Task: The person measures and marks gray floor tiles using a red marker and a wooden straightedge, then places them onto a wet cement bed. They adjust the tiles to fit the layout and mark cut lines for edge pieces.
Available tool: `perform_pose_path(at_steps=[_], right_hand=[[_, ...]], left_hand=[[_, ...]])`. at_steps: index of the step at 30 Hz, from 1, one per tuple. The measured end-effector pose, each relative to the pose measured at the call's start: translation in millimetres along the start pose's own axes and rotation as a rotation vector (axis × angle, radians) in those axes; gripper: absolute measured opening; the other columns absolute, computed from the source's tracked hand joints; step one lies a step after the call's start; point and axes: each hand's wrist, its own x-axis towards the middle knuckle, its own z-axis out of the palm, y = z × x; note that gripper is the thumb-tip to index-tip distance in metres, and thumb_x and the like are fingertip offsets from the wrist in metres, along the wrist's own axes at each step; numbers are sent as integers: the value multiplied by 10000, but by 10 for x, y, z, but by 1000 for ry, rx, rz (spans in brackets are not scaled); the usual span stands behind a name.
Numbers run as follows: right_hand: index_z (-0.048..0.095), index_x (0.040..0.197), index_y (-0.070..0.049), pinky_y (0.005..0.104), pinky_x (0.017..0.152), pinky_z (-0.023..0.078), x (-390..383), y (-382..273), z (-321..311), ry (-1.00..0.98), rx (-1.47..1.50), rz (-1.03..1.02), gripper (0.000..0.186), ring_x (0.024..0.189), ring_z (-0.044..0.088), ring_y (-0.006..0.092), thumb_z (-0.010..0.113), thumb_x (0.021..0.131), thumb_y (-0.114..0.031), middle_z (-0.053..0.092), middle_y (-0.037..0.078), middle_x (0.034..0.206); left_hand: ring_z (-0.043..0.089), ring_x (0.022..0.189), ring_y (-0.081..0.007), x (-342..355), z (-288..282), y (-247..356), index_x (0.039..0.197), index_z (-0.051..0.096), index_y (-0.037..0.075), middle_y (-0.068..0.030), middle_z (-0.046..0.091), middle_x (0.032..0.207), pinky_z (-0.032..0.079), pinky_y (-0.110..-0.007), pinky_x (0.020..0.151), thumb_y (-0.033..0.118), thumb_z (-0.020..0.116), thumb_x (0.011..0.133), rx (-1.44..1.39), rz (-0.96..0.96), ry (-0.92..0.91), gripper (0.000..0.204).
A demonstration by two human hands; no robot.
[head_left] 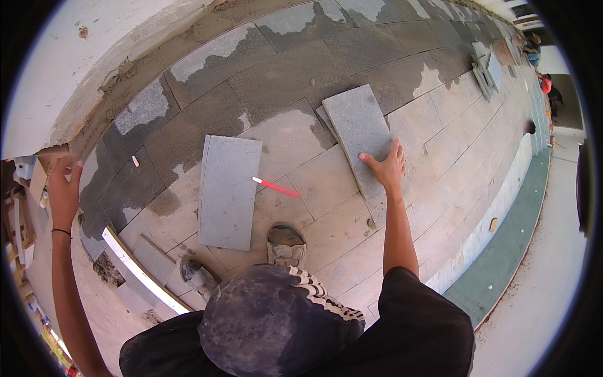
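My left hand [65,185] is raised at the left beside the bottom corner of a white wall [59,81], fingers loosely bent and apart, with nothing visible in them. My right hand [386,165] rests with spread fingers on a grey stone slab [355,119], near its right edge; another slab lies under that one. Left of it, a second grey slab [226,188] lies on the paving [308,173]. A red marker [276,186] with a white end lies beside that slab, and a small pale stick [135,161] is farther left.
A white straight bar [141,269] lies by my sandalled feet [286,242]. Stacked slabs [487,72] are at the upper right, with co-workers [532,50] beyond. A green strip [487,264] runs along the right. Dark wet patches [276,81] mark the upper paving.
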Motion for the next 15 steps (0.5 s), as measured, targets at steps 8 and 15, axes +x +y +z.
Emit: perform_pose_path(at_steps=[8,15], right_hand=[[180,1550,-70,656,1108,176,48,-142,-41,-147,-9,50,1330,1385,337,407,878,543,-589,390,245,1472],[153,1555,-87,661,1063,227,149,-303,-226,-244,-20,125,1377,1359,355,429,917,500,-535,422,284,1425]], left_hand=[[596,987,-366,559,-171,1078,1086,616,4,-148,589,1060,478,-406,850,200,625,903,127,238,-90,268],[593,1042,-373,864,35,1483,1072,635,19,-160,599,1109,473,-432,884,236,643,882,74,339,-93,289]])
